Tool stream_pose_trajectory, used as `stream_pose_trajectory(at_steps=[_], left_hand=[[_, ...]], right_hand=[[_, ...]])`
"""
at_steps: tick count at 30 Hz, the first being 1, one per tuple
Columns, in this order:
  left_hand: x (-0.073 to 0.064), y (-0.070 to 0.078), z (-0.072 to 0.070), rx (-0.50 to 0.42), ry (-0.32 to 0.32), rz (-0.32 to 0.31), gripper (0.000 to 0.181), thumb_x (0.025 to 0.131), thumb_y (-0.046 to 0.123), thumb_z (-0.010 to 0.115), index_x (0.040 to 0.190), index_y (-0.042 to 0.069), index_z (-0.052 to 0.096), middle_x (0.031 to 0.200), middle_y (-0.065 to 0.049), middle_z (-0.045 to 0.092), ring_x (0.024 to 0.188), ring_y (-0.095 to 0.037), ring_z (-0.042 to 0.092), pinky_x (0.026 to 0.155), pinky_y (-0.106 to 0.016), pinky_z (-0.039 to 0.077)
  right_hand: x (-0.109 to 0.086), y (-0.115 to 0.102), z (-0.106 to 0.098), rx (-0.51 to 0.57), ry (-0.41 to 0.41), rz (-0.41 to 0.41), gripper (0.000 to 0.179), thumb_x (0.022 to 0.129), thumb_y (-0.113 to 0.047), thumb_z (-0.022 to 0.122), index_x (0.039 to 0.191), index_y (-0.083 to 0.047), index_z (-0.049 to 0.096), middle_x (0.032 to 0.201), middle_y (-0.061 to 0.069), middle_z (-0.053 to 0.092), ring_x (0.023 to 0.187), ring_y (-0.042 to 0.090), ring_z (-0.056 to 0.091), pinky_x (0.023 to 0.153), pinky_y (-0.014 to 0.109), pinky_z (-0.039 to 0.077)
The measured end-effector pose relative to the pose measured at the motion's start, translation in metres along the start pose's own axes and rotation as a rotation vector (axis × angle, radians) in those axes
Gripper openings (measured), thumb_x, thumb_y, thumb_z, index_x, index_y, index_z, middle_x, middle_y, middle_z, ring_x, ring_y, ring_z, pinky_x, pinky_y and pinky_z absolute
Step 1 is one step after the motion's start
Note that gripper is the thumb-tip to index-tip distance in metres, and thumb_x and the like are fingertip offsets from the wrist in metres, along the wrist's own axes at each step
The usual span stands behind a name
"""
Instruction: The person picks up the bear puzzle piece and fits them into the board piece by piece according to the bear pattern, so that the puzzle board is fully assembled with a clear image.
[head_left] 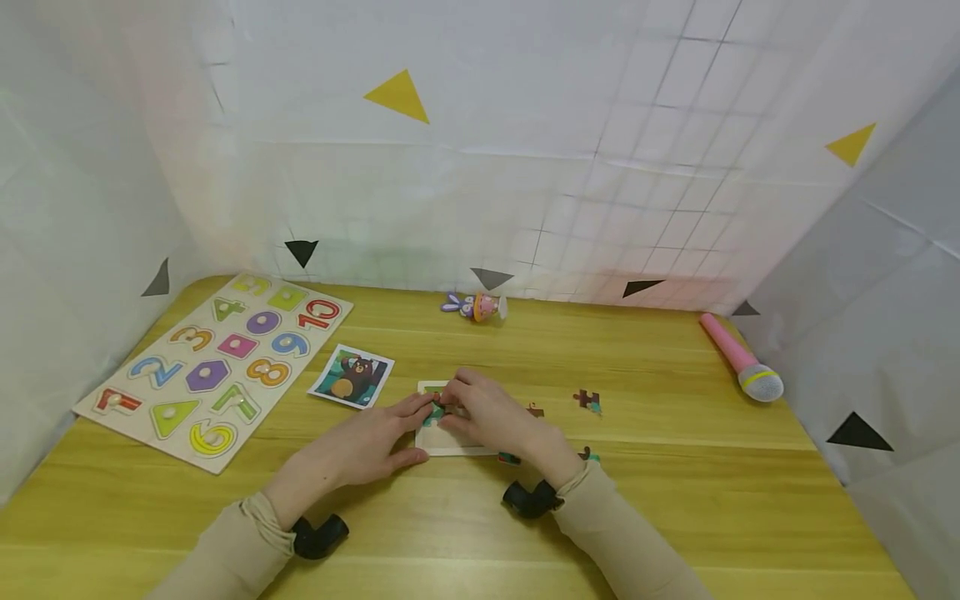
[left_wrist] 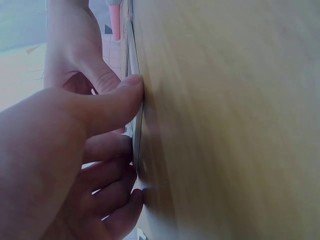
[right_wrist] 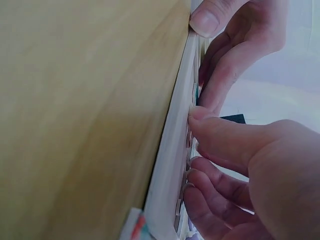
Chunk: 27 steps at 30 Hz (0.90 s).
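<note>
A small puzzle tray (head_left: pixel 450 446) with a pale frame lies on the table, some picture pieces set in its upper left part. My left hand (head_left: pixel 367 446) rests at the tray's left side. Its thumb (left_wrist: pixel 131 87) touches the tray's edge (left_wrist: pixel 135 55), and its fingers reach onto the picture area. Over the tray, my right hand (head_left: pixel 487 412) bends its fingers and thumb around a puzzle piece (head_left: pixel 437 412), close against the left hand's fingertips. The right thumb (right_wrist: pixel 202 114) presses down at the tray's surface; most of the piece is hidden by the fingers.
Loose puzzle pieces (head_left: pixel 588 401) lie right of the tray, some partly behind the right wrist. A bear picture card (head_left: pixel 352 377) and a wooden number board (head_left: pixel 217 371) lie to the left. A rabbit figurine (head_left: pixel 476 307) is at the back, a pink toy microphone (head_left: pixel 741 358) far right.
</note>
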<state>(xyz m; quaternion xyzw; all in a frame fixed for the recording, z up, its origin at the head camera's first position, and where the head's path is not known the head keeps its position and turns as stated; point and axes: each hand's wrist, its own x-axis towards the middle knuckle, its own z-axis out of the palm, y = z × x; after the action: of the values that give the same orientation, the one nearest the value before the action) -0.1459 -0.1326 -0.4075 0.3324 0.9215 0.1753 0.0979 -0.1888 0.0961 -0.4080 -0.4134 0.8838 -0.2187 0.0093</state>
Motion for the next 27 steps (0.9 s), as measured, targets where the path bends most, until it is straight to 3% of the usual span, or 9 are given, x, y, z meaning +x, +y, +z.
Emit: stream_pose_trajectory(at_steps=[5,10,15,21,27], left_hand=[[0.001,0.0,0.001,0.003,-0.001,-0.002,0.069,0.1,0.041,0.06,0.154,0.005,0.038,0.162,-0.012,0.031,0.138,-0.033,0.048,0.109,-0.048,0.044],[0.001,0.002,0.0,0.034,-0.008,0.034,0.066,0.101,0.04,0.058,0.153,0.006,0.04,0.162,-0.011,0.031,0.146,-0.033,0.036,0.111,-0.049,0.042],[0.0,0.005,0.0,0.062,-0.012,0.056,0.06,0.102,0.037,0.057,0.152,0.009,0.042,0.162,-0.009,0.033,0.145,-0.031,0.038,0.109,-0.048,0.044],[0.0,0.008,0.0,0.073,-0.016,0.056,0.058,0.103,0.035,0.056,0.152,0.008,0.042,0.161,-0.01,0.034,0.145,-0.031,0.038,0.108,-0.048,0.044],[0.001,0.008,0.002,0.069,-0.012,0.075,0.057,0.103,0.032,0.056,0.152,0.007,0.042,0.161,-0.009,0.035,0.145,-0.03,0.038,0.111,-0.046,0.042]], right_hand=[[-0.001,0.001,0.001,0.031,0.014,0.012,0.013,0.092,-0.021,0.073,0.099,-0.01,0.071,0.095,0.003,0.058,0.077,0.012,0.051,0.07,0.025,0.047],[0.0,0.001,0.003,0.049,0.02,0.042,0.017,0.092,-0.022,0.075,0.099,-0.007,0.07,0.095,0.003,0.059,0.081,0.014,0.059,0.074,0.026,0.052],[0.0,0.003,0.001,0.112,-0.001,0.078,0.016,0.092,-0.018,0.074,0.102,-0.006,0.07,0.097,0.004,0.061,0.087,0.016,0.064,0.078,0.027,0.055],[-0.007,0.007,-0.01,0.266,-0.057,0.126,0.018,0.093,-0.003,0.067,0.111,-0.002,0.069,0.106,0.006,0.065,0.096,0.018,0.066,0.085,0.032,0.056],[-0.015,0.016,-0.025,0.302,-0.024,0.13,0.018,0.097,0.0,0.061,0.115,-0.001,0.067,0.11,0.01,0.069,0.101,0.02,0.066,0.088,0.033,0.055]])
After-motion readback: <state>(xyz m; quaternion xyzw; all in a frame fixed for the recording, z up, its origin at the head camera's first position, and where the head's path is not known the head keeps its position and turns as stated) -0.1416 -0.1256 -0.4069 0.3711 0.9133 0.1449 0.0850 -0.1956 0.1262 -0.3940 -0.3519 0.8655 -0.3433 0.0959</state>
